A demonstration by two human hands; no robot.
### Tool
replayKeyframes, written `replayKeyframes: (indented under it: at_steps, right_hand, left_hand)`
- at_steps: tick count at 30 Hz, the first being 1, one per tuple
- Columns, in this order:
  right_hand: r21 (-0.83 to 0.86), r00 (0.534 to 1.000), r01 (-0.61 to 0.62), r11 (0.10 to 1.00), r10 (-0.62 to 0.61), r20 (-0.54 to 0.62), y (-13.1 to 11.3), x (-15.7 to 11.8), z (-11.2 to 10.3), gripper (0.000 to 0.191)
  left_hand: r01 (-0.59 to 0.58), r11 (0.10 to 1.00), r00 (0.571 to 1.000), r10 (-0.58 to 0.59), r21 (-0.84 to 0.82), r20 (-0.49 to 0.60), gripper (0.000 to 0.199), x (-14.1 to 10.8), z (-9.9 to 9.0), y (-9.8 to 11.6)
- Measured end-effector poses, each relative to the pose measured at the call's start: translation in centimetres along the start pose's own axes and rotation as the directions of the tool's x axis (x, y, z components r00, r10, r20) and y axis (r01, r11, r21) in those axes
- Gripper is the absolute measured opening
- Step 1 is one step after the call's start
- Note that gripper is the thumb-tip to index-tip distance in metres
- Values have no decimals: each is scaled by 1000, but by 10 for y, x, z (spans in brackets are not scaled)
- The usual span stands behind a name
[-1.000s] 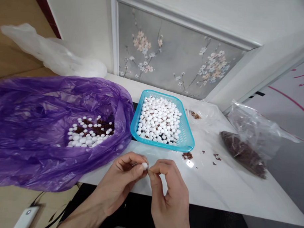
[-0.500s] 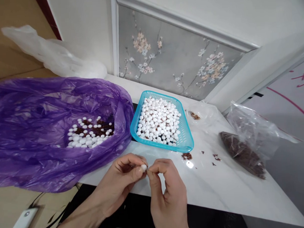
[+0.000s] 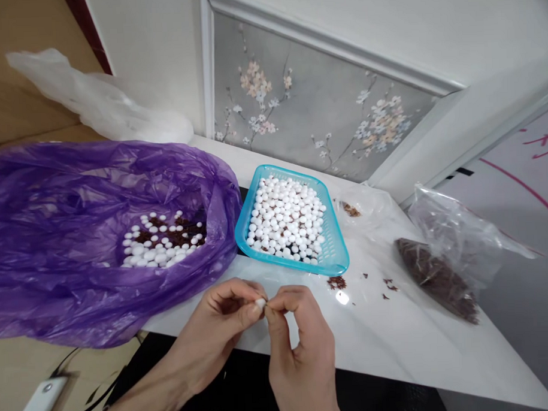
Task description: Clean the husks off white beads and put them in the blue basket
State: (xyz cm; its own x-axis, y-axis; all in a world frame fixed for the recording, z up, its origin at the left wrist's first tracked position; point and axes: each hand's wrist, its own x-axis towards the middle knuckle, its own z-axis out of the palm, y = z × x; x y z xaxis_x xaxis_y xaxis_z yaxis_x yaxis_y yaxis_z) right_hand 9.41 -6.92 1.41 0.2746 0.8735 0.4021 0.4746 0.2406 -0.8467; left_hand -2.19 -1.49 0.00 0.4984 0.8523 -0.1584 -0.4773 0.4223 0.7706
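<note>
Between the thumb and fingers of my left hand [image 3: 228,315] is a small white ball [image 3: 260,303]. My right hand [image 3: 299,336] meets it from the right, thumb and forefinger pinched at the ball's edge; whatever tiny thing they hold is hidden by the fingertips. Just beyond my hands stands a blue plastic basket [image 3: 341,260] full of similar white balls [image 3: 287,214]. A small heap of dark brown bits [image 3: 336,282] lies on the table near my right hand.
On the left, a purple plastic bag [image 3: 102,307] gapes open, with white balls and brown bits inside. A clear bag of brown bits [image 3: 433,278] lies at the right of the white table [image 3: 396,345]. Behind is a framed flower picture [image 3: 306,102].
My hands stay together at the white ball, with only a slight shift of the fingers. The basket and bags have not moved.
</note>
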Motion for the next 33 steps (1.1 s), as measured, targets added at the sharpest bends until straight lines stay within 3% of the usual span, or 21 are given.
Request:
replayKeyframes:
  at_steps: [4, 10, 13, 17, 26, 30, 33]
  right_hand:
    - [-2, 997, -78, 997, 78, -24, 2, 0, 2, 11]
    - [291, 975, -219, 931, 222, 22, 7, 3, -7, 5]
    - [265, 967, -225, 938, 248, -52, 15, 2, -16, 9]
    - [180, 957, -275, 944, 286, -38, 24, -4, -20, 13]
    - [102, 970, -223, 969, 211, 116, 25, -7, -18, 11]
    - [80, 980, -170, 982, 159, 123, 25, -7, -16, 10]
    - [27, 985, -138, 990, 135, 105, 32, -4, -26, 11]
  left_hand:
    - [22, 1000, 999, -22, -7, -44, 9, 0, 0, 0]
    - [93, 991, 993, -99, -99, -56, 10, 2, 0, 1]
    - [121, 987, 991, -127, -103, -48, 13, 2, -1, 3]
    - [89, 994, 996, -90, -69, -12, 22, 0, -2, 4]
    - [14, 999, 1000, -13, 31, -26, 10, 0, 2, 2]
    - [-23, 997, 1000, 25, 79, -14, 8, 1, 3, 3]
    - [-21, 995, 1000, 23, 98, -12, 7, 1, 3, 2]
